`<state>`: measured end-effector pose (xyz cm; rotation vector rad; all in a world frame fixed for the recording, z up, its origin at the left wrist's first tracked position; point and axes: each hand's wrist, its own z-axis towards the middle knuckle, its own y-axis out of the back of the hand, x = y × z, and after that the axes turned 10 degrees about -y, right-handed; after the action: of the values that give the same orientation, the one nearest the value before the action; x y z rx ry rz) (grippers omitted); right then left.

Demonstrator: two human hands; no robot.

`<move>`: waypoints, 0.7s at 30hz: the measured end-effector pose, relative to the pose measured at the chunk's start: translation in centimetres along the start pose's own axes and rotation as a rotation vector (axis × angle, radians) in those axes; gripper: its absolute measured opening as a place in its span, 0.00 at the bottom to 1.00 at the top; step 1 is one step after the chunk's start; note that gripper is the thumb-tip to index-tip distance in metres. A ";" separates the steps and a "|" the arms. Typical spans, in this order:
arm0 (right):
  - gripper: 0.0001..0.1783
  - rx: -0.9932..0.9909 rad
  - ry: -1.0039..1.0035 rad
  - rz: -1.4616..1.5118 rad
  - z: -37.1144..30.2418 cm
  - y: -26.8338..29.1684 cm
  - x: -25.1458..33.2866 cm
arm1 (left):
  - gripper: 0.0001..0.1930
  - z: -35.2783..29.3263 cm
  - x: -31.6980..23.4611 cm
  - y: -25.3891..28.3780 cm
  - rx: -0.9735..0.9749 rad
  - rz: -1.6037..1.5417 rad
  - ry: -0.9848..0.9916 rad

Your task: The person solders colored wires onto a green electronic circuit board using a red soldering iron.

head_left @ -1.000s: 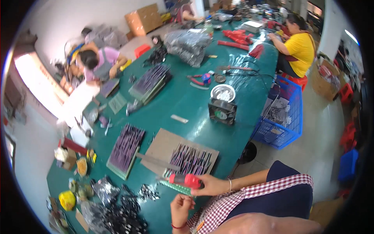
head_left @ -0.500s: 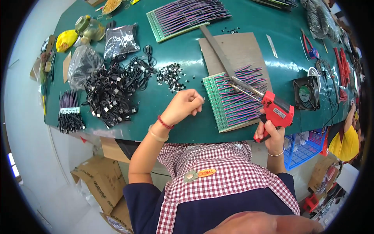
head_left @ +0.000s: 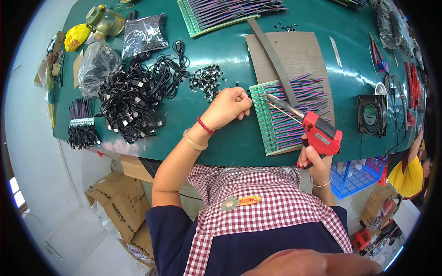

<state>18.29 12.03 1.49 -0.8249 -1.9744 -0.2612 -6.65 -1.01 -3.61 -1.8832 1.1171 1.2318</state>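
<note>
My right hand [head_left: 316, 162] is wrapped round the handle of a red and black soldering gun [head_left: 323, 136]. Its metal tip reaches the upper left part of a green circuit board panel [head_left: 265, 122]. Rows of purple, pink and black wires [head_left: 301, 120] run rightward from that panel. Just left of the board's edge, my left hand [head_left: 231, 106] is closed in a pinch; whatever it may hold is too small or hidden. Under the panel lies a brown cardboard sheet [head_left: 309, 50], and a grey metal bar [head_left: 272, 57] rests across the wires.
Small black parts [head_left: 206, 80] are heaped left of the board, beside a pile of black cables [head_left: 126, 106]. Another wired panel [head_left: 202, 23] lies at the back. Rightward stand a black fan [head_left: 372, 116] and red-handled pliers [head_left: 375, 51]. A blue crate [head_left: 352, 177] sits below the table edge.
My left hand has moved up and right, closer to the board's edge. The soldering gun's tip has shifted left over the green panel. The whole view has shifted slightly too.
</note>
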 end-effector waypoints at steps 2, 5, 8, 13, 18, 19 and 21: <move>0.18 -0.008 -0.020 -0.027 0.1 0.0 -0.1 | 0.05 0.1 0.1 0.1 0.009 -0.032 0.005; 0.16 0.015 -0.055 -0.017 0.1 0.2 0.0 | 0.05 0.2 0.1 0.2 0.024 -0.068 0.009; 0.16 0.019 -0.052 0.006 0.2 0.2 -0.2 | 0.06 0.3 0.1 0.2 0.031 -0.073 0.010; 0.13 0.013 -0.057 -0.011 0.2 0.4 -0.3 | 0.06 0.4 0.1 0.2 0.033 -0.065 0.025; 0.09 0.006 -0.051 -0.013 0.2 0.4 -0.3 | 0.07 0.4 0.1 0.3 0.047 -0.071 0.020; 0.07 0.024 -0.046 -0.031 0.3 0.6 -0.5 | 0.07 0.5 0.2 0.3 0.048 -0.072 0.021; 0.06 0.042 -0.041 -0.049 0.3 0.5 -0.6 | 0.07 0.5 0.3 0.3 0.036 -0.047 0.018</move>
<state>18.56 12.32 0.78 -0.7614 -2.0334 -0.2322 -7.04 -0.76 -4.06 -1.8864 1.0913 1.1633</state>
